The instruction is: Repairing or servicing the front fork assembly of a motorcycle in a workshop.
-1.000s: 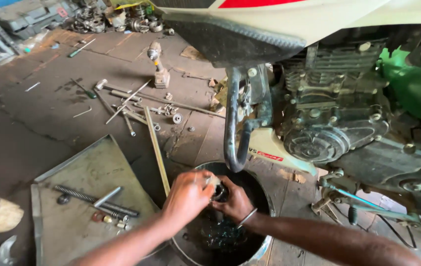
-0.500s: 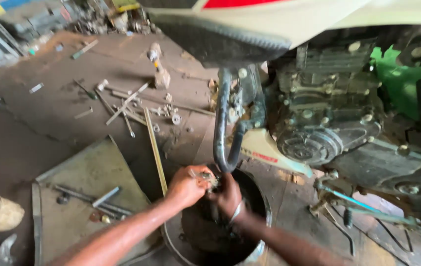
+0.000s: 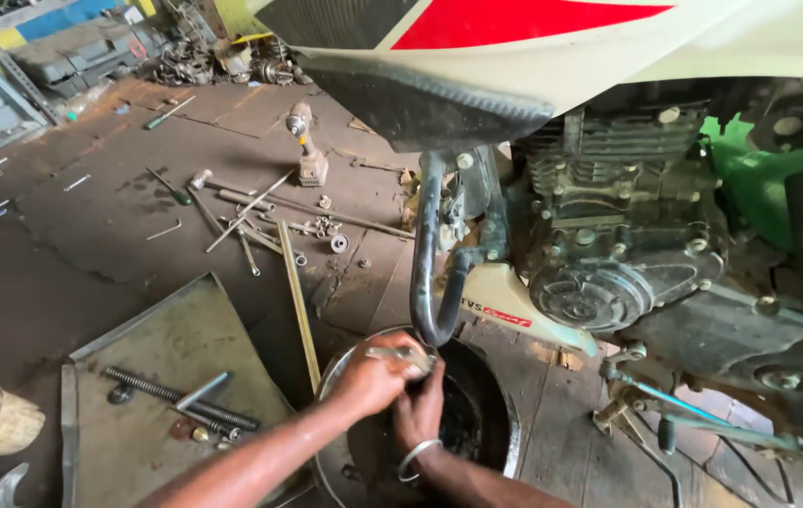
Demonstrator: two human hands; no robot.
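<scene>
Both hands work over a round pan (image 3: pixel 512 442) of dark liquid beneath the engine (image 3: pixel 608 235). Left hand (image 3: pixel 370 379) has its fingers curled tight on a small metal part (image 3: pixel 401 355). Right hand (image 3: pixel 420 409) cups beneath, touching it; its grip cannot be told.

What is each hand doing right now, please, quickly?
Left hand: closed around a small metal part over the round metal basin.
Right hand: fingers curled under the same part; whether it grips it cannot be told.
</scene>
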